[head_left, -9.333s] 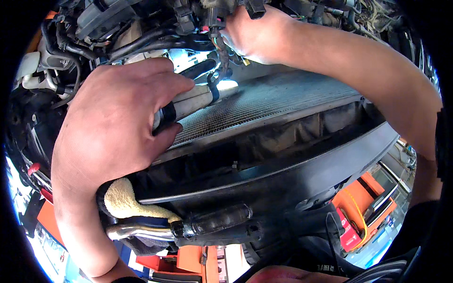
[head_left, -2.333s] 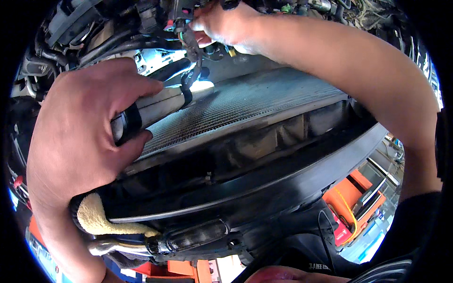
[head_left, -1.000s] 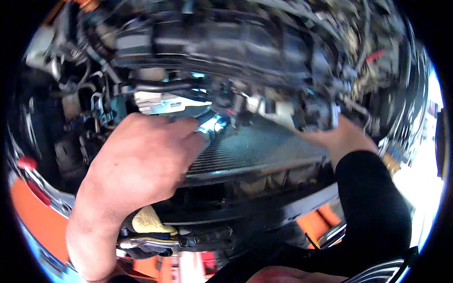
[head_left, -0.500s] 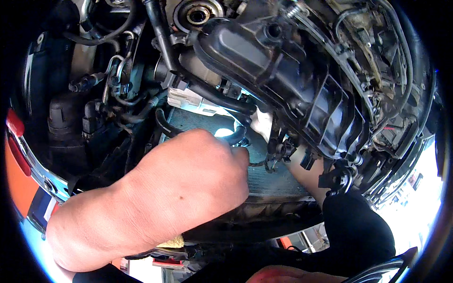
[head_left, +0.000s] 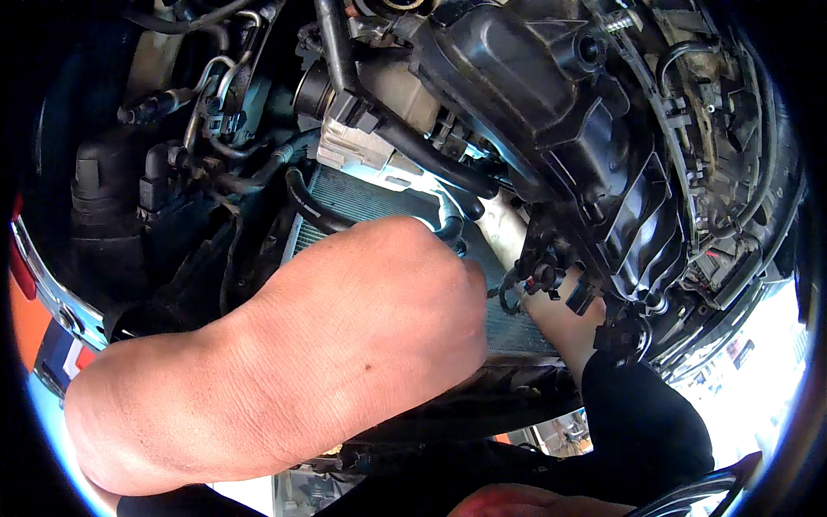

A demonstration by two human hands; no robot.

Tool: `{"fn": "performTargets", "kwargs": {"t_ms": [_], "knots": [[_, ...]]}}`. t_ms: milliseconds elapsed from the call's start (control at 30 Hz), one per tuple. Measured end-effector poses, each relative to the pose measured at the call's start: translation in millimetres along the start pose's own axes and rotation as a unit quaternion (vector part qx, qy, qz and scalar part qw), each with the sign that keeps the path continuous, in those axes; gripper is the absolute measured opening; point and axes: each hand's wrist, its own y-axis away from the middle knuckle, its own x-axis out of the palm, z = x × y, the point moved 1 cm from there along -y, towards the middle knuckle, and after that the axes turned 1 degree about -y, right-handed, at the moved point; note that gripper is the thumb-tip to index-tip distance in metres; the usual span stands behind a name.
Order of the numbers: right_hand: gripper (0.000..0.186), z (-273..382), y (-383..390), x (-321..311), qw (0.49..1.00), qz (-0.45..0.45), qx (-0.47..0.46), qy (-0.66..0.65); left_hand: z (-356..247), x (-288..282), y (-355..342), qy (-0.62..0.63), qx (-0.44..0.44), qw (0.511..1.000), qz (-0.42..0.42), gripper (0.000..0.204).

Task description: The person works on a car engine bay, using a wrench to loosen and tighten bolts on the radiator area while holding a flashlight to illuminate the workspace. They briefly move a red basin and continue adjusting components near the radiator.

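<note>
Fingers of my left hand [head_left: 370,319] curl down and away from the camera, over the top edge of the finned radiator [head_left: 362,200]. Their tips are hidden behind the knuckles, so I cannot tell whether they clench anything or only press there. My right hand [head_left: 560,314] reaches in from the black sleeve [head_left: 642,422] and disappears under the black plastic intake manifold [head_left: 551,112], beside a small cluster of wiring connectors [head_left: 538,280]; its fingers are out of sight, so I cannot tell their grip either. The radiator stands low in the engine bay, in front of the engine, with black rubber hoses [head_left: 422,155] crossing just above it.

I judge the radiator stiff as a whole and fairly heavy, but its thin fins would bend at a careless touch. I would take hold along the solid top edge or the end tanks, never on the finned face. The hoses look pliable; the connectors look brittle.
</note>
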Motion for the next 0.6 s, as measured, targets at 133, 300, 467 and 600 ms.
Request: {"fn": "performTargets", "kwargs": {"t_ms": [133, 300, 467, 600], "knots": [[0.034, -1, 5, 2, 1.0, 0.001, 0.006, 0.0, 1, -4, -5, 0.012, -0.003, 1.0, 0.006, 0.006], [0.033, 5, 8, 3, 1.0, 0.0, 0.007, -0.001, 0, -12, -4, 0.024, -0.015, 1.0, 0.012, 0.006], [0.033, 3, 13, 9, 1.0, 0.002, 0.016, -0.009, -1, -12, -8, 0.013, -0.012, 1.0, 0.013, 0.005], [0.032, -2, 20, 8, 1.0, 0.003, 0.028, -0.004, 4, -13, -9, 0.018, -0.005, 1.0, 0.013, 0.005]]}}
